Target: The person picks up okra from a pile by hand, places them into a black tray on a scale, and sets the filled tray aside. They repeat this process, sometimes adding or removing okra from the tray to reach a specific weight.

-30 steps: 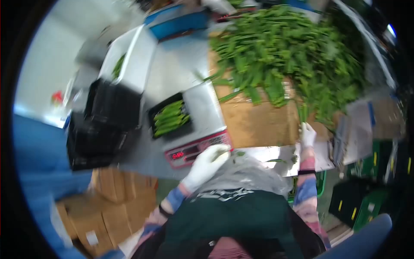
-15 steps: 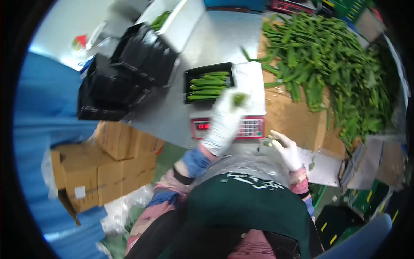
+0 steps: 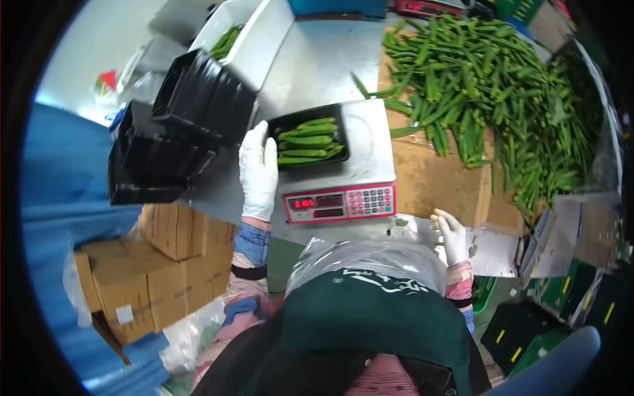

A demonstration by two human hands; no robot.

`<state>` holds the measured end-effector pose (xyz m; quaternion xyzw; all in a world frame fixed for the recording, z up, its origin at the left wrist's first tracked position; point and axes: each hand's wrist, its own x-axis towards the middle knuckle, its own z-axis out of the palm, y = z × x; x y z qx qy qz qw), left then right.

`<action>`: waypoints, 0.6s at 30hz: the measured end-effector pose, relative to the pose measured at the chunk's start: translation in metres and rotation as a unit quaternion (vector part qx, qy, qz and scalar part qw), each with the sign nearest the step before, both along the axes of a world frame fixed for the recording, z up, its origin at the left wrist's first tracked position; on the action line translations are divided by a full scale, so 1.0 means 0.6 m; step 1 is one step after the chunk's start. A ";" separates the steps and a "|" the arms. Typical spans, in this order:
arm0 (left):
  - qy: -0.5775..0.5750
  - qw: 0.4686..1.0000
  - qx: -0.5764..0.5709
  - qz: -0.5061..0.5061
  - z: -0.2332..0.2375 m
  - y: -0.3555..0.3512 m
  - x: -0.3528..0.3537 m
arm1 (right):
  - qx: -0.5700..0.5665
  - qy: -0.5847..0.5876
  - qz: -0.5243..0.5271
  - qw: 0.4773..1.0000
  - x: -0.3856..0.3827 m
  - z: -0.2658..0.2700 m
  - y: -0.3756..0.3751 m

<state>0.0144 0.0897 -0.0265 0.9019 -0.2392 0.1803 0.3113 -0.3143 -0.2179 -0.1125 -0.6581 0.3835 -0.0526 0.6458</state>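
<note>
My left hand (image 3: 259, 173), in a white glove, is at the left rim of a black tray (image 3: 344, 131), its fingers stretched out and pointing away from me. Several green okra pods (image 3: 308, 140) lie side by side in the tray. Beneath it is a white scale (image 3: 370, 145) with a red front panel and a lit display. Near the table's front edge, right of the scale, my gloved right hand (image 3: 452, 239) hovers with its fingers loosely bent and apart, holding nothing.
A large okra heap (image 3: 475, 86) covers cardboard (image 3: 439, 185) on the right. Stacked black trays (image 3: 198, 99) stand at the left, beside a white bin (image 3: 264, 46) with okra inside. Cardboard boxes (image 3: 125, 270) sit below the table's left side. A second scale (image 3: 429, 8) is at the back.
My left hand has moved from over the tray and scale to the tray's left rim. The tray sits slightly turned. My right hand has stayed near the table edge.
</note>
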 end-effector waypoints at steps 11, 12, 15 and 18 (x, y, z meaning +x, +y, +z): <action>0.348 0.898 -0.264 0.043 -0.025 0.124 0.031 | 0.014 0.022 0.084 0.996 0.074 -0.002 0.035; 0.380 0.888 -0.252 0.055 -0.035 0.116 0.038 | 0.015 0.022 0.087 0.996 0.078 -0.001 0.039; 0.366 0.904 -0.215 0.047 -0.071 0.096 0.060 | -0.012 0.027 0.107 0.994 0.079 -0.010 0.040; 0.315 0.931 -0.185 -0.021 -0.110 0.082 0.086 | -0.074 0.027 0.122 0.989 0.061 -0.033 0.038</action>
